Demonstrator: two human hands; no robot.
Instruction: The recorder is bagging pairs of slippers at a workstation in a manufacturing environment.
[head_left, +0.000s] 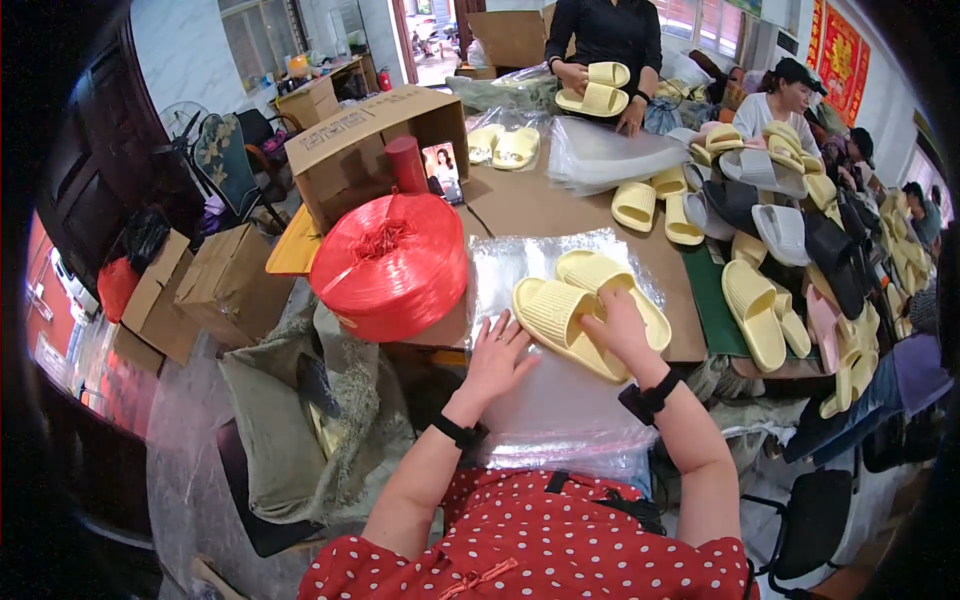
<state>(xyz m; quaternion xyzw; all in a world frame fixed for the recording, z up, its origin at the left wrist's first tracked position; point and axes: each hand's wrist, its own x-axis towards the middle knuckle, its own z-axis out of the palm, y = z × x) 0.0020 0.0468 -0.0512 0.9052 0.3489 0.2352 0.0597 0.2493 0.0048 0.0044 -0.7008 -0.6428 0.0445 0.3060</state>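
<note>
A pair of pale yellow ribbed slippers (556, 311) lies side by side on a stack of clear plastic bags (500, 268) in front of me. My right hand (618, 325) grips the pair where the two slippers meet, thumb on the near one and fingers over the far one. My left hand (497, 352) rests on the bags with its fingers spread, close to the toe of the near slipper, and holds nothing. The bags hang down over the table's front edge toward my lap.
Left of the bags stand a large red twine roll (390, 265), an open cardboard box (375, 130) and a phone (441, 172). Slippers pile up on the right (755, 305). Across the table, a person's hand (571, 76) holds yellow slippers beside more plastic bags (615, 150).
</note>
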